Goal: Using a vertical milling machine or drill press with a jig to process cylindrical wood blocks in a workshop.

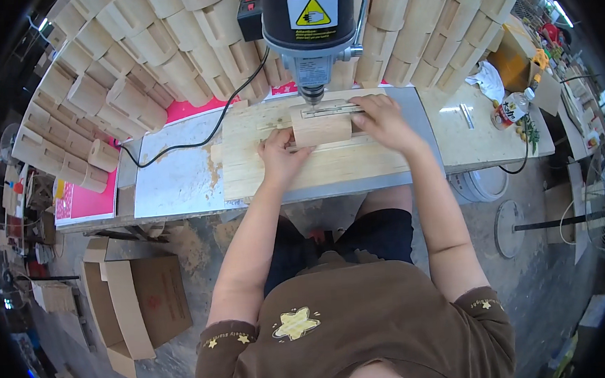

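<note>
A pale rounded wooden block (321,127) lies on a plywood board (247,182), right below the chuck of a drill press (309,22). A narrow metal strip (329,110) runs across the block's top under the chuck. My left hand (283,155) grips the block's left end and lower edge, thumb along its near side. At the other end, my right hand (383,120) is closed round the block's right side, its upper fingers by the end of the strip. Whether the drill bit touches the wood I cannot tell.
Stacked hollow wooden cylinders (133,19) wall the back of the table. A black cable (222,118) curves across the left side. To the right are a plastic bottle (512,109) and white cloth (488,80). An open cardboard box (153,295) stands on the floor at left.
</note>
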`<state>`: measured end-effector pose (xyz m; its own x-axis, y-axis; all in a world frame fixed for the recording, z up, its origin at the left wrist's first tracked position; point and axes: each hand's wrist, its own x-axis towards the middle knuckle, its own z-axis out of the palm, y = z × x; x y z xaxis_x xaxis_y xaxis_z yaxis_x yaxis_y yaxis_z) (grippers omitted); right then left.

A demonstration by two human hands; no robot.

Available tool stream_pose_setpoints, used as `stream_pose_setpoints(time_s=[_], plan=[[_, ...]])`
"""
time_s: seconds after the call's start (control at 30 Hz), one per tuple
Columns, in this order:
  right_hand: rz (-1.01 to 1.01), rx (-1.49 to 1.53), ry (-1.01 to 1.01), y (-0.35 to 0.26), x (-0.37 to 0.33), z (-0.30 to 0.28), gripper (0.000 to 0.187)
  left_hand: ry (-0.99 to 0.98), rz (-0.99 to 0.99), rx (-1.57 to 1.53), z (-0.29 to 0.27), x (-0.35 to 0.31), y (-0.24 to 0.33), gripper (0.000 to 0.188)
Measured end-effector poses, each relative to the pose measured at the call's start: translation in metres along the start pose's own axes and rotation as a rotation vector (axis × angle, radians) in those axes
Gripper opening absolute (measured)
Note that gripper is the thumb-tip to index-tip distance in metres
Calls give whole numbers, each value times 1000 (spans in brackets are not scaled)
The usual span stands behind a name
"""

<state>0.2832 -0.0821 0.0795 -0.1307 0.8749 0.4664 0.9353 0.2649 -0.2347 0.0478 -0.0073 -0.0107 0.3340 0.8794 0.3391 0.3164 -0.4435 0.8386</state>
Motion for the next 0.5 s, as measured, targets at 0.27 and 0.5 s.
stream_pose_setpoints(time_s=[0.27, 0.5], plan=[[17, -41, 90, -24, -21, -2, 28, 92, 88, 54, -91, -43, 20, 23], [-9, -40, 77, -47, -28, 2, 29, 250, -599, -454, -163, -62, 51, 26]])
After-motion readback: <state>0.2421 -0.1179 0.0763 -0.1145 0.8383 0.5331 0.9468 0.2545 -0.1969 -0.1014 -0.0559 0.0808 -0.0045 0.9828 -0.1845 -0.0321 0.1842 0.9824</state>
